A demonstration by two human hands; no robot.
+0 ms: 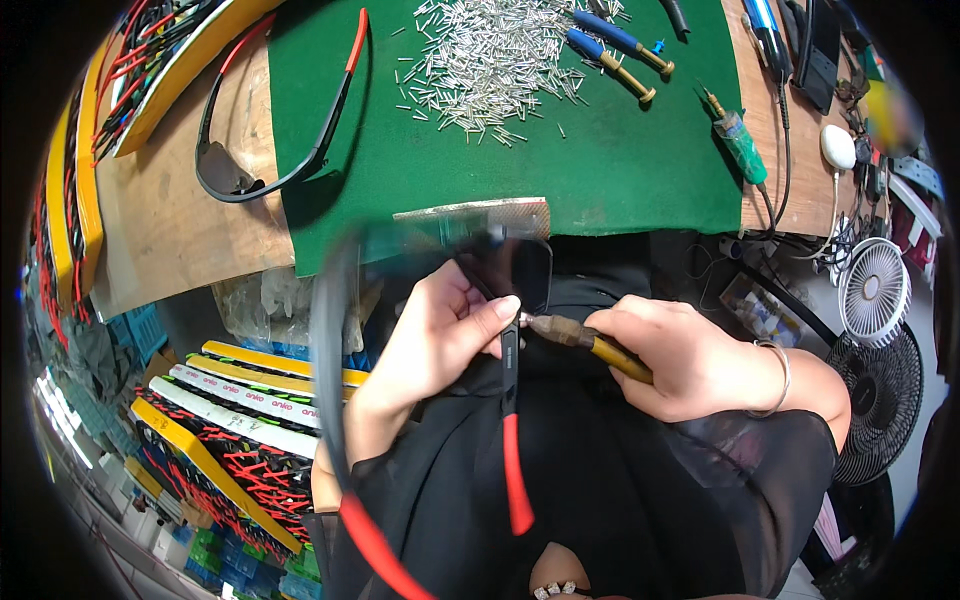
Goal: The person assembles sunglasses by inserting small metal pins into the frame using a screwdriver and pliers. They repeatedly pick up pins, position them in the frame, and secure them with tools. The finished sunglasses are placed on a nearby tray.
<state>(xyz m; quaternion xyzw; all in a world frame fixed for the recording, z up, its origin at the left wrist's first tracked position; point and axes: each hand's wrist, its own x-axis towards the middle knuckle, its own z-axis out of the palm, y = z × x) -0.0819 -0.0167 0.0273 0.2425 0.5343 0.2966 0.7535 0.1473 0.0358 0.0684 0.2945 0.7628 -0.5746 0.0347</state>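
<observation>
My left hand [432, 335] is closed around a pair of black sunglasses [511, 375] with red temple tips, the thumb pressing near the hinge of one temple. The dark lenses lie toward the green mat, and the other temple loops blurred past my left forearm. In my right hand [675, 355] is a pair of pliers [560, 329] with yellow handles. Their jaws touch or nearly touch the hinge area beside my left thumb; exactly what they grip is too small to tell. A second pair of sunglasses [318, 160] rests at the far left of the mat.
On the green mat [640, 180] lie a heap of small silver pins [490, 70], blue-handled screwdrivers [625, 42] and a green-handled tool [740, 148] with a cord. Trays of temples [225, 470] stand at left. A white fan [875, 290] and a black fan [880, 400] are at right.
</observation>
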